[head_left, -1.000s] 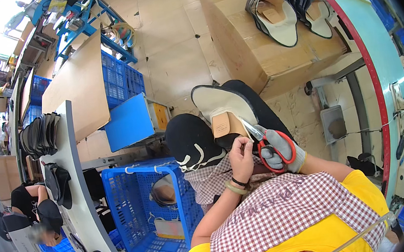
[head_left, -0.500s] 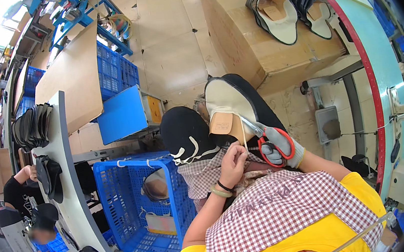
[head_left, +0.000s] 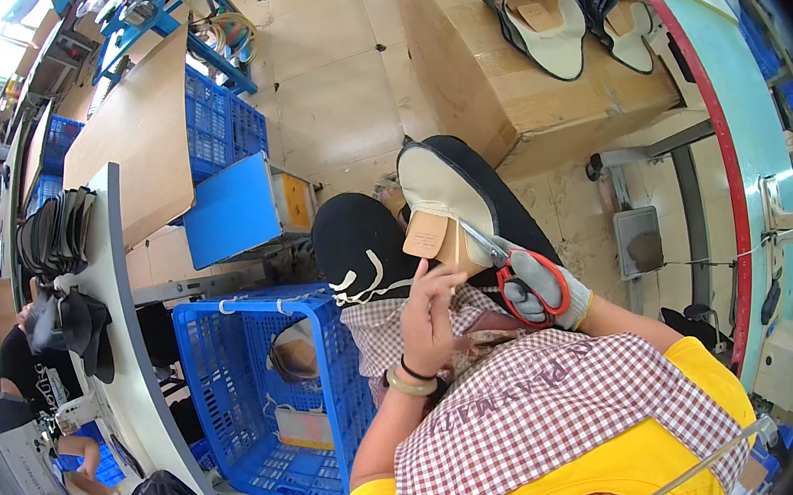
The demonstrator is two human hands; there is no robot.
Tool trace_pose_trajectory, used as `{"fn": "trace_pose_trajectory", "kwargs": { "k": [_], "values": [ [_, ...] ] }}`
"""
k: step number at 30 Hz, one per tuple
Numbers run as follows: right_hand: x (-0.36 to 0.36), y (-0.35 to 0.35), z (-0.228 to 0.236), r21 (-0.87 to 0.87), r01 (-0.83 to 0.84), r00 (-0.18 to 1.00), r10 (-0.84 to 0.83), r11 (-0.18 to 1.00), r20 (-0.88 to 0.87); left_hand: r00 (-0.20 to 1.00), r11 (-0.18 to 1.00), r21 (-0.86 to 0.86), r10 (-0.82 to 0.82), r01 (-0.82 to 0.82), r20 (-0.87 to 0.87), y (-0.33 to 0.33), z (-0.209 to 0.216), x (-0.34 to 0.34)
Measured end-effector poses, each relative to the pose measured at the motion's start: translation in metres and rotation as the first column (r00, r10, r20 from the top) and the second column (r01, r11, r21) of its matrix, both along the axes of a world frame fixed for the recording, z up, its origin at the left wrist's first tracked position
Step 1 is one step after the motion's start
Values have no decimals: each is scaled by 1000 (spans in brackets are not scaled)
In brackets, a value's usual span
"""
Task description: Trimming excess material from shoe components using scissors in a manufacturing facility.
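Note:
A cream shoe upper (head_left: pixel 443 182) with black edging lies across my lap, its tan lining piece (head_left: pixel 425 234) turned out at the opening. My right hand (head_left: pixel 539 291), in a grey glove, is closed on red-handled scissors (head_left: pixel 558 272). Their blades lie over the edge of the upper, beside a thin pale strip (head_left: pixel 457 243). Just below the opening, my bare left hand (head_left: pixel 429 313) has its fingers stretched out and apart, close to the lower end of the lining. White trimmed strips (head_left: pixel 375 275) lie on my left thigh.
A blue crate (head_left: pixel 266 471) with shoe parts stands at my left. Finished-looking uppers (head_left: pixel 543 27) rest on a cardboard box (head_left: pixel 464 71) ahead. Beyond a grey bench edge (head_left: pixel 122 311) at far left, another person's arm (head_left: pixel 80 450) shows. A green table (head_left: pixel 745 106) is at right.
My left hand has opened from a pinch and shifted slightly left. The lining piece has swung a little left, and the scissors have moved slightly left.

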State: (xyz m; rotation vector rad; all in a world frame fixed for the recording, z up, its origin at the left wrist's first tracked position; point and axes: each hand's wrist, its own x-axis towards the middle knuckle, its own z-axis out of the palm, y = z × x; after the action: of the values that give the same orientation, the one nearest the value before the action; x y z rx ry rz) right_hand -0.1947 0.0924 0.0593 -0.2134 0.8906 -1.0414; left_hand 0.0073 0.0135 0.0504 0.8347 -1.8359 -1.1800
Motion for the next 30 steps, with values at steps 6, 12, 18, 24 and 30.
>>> {"fn": "trace_pose_trajectory", "kwargs": {
  "k": [6,12,18,24,30],
  "values": [
    [5,-3,9,50,-12,996,16,999,-84,895,953,-245,260,-177,364,-36,-7,-45],
    [-6,-12,24,80,-91,984,102,993,-144,831,989,-110,142,-98,538,-44,-7,-51],
    [-18,-28,35,113,-178,949,201,978,-244,930,988,-90,152,-129,335,-38,-16,-46],
    [-29,-41,40,158,-278,910,313,947,-273,976,983,148,77,-109,206,-36,-20,-44],
    [-50,-51,33,202,-367,896,403,908,-186,992,920,379,60,-99,114,-32,-22,-46]
  ]
}}
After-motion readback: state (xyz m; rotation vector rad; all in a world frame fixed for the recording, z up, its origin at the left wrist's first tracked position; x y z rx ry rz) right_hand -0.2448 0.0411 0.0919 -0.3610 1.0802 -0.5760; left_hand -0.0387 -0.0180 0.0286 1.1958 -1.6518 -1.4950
